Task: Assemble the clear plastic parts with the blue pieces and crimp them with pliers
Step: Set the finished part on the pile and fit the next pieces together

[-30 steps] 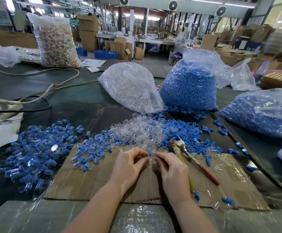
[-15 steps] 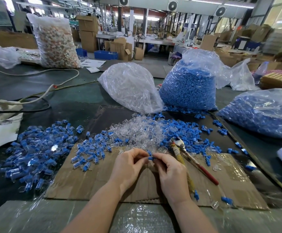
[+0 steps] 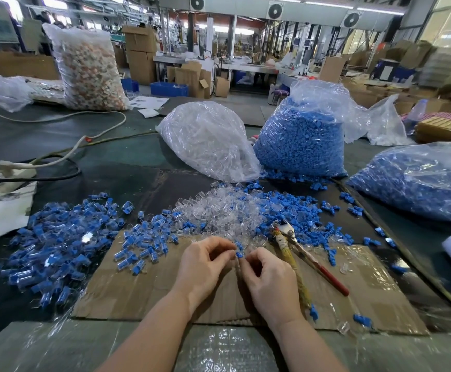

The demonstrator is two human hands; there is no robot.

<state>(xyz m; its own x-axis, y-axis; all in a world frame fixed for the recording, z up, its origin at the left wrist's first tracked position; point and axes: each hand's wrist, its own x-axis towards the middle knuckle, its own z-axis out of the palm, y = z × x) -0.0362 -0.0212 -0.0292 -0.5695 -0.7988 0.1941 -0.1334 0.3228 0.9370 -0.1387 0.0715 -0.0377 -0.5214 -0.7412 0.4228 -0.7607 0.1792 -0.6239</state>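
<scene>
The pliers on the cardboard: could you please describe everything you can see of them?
The pliers lie flat on the cardboard sheet, just right of the right hand, which does not hold them. Metal jaws point away, into the loose blue pieces. One handle is red, the other wrapped in worn yellowish tape; the handles splay slightly apart toward the person.

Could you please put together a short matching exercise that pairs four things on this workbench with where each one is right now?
Things:
1. pliers
2. small blue piece
3. bag of clear parts
4. pile of assembled pieces

Places:
A. on the dark mat at the left, beside the cardboard sheet
B. pinched between the fingertips of the left hand and the right hand
C. lying on the cardboard, just right of the hands
D. at the back of the bench, left of the upright bag of blue pieces

Pairs: 1-C, 2-B, 3-D, 4-A
</scene>
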